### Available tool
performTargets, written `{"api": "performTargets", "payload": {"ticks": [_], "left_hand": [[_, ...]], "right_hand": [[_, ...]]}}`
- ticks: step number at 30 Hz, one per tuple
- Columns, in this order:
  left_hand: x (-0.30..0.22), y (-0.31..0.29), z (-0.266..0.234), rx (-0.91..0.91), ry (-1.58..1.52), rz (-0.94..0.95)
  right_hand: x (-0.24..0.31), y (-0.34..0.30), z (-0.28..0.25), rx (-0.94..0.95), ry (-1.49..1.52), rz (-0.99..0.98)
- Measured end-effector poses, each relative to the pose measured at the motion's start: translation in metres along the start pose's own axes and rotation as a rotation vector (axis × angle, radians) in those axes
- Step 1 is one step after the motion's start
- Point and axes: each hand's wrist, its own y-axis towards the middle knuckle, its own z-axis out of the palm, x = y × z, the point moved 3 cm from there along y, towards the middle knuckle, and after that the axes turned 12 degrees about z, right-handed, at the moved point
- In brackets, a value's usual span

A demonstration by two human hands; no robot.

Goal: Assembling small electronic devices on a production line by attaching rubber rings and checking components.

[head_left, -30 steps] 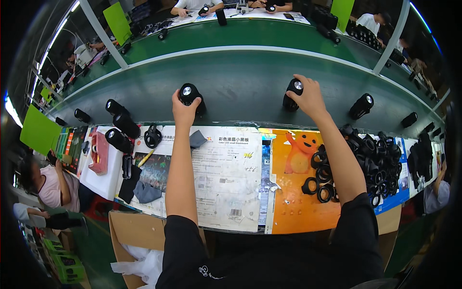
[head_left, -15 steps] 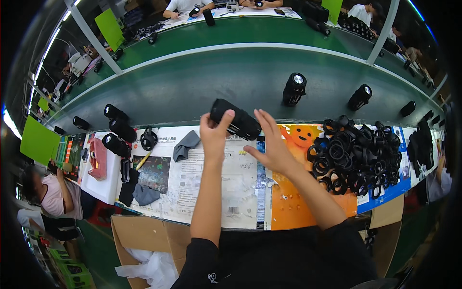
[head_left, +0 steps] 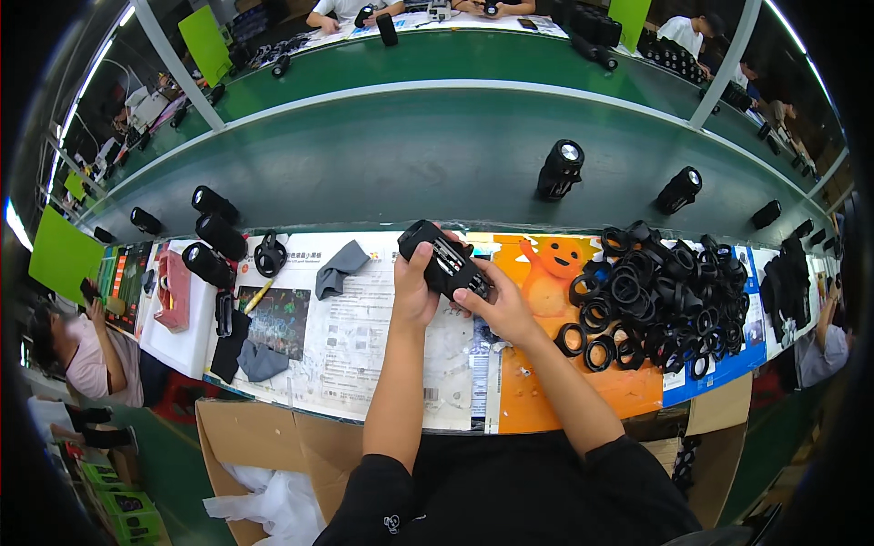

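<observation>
A black cylindrical portable speaker (head_left: 444, 261) is held over the near edge of the belt, tilted, with a silvery marked panel facing up. My left hand (head_left: 414, 289) is closed round its left end. At the right end, my right hand (head_left: 503, 308) grips it with the thumb pressed on the near side; some fingers are hidden behind it. A heap of black rings (head_left: 628, 289) lies just right of my right hand, on an orange and blue printed sheet. To the left of my hands is a grey cloth (head_left: 342, 268) on white printed paper.
Several speakers lie at left, one (head_left: 221, 235) by the belt edge. Two stand on the green belt (head_left: 382, 173), one (head_left: 560, 171) ahead to the right. A pink holder (head_left: 172, 291), yellow pen (head_left: 259, 297) and second grey cloth (head_left: 263, 361) lie left. An open carton (head_left: 255, 432) sits below.
My right hand, open and apart from the speaker before, now grips its right end. The speaker has come down nearer to me and turned, showing its silvery panel.
</observation>
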Motion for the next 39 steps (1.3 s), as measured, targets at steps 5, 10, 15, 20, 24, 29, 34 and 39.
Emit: {"api": "performTargets", "payload": {"ticks": [5, 10, 15, 20, 24, 29, 34, 39], "left_hand": [[0.0, 0.0, -0.006, -0.063, 0.032, 0.131], [-0.01, -0.001, -0.009, -0.055, 0.142, 0.208], [-0.012, 0.003, -0.014, -0.05, 0.135, 0.198], [-0.003, 0.002, -0.023, 0.104, -0.111, 0.025], [0.004, 0.0, -0.023, 0.174, -0.144, 0.036], [0.011, -0.006, -0.017, 0.099, -0.102, 0.081], [0.01, -0.008, -0.013, 0.111, -0.086, 0.072], [0.009, -0.009, -0.008, 0.115, -0.062, 0.07]], "right_hand": [[-0.01, 0.001, 0.004, -0.093, -0.19, -0.217], [-0.002, -0.005, 0.011, -0.162, -0.387, -0.277], [0.003, -0.009, 0.013, -0.208, -0.485, -0.319], [-0.019, -0.003, 0.005, -0.083, -0.275, -0.205], [-0.024, -0.001, 0.003, -0.04, -0.173, -0.164], [-0.024, -0.001, -0.001, 0.042, 0.008, -0.062], [-0.018, -0.003, -0.002, 0.08, 0.052, -0.018], [-0.012, -0.005, 0.001, 0.088, 0.079, -0.021]]}}
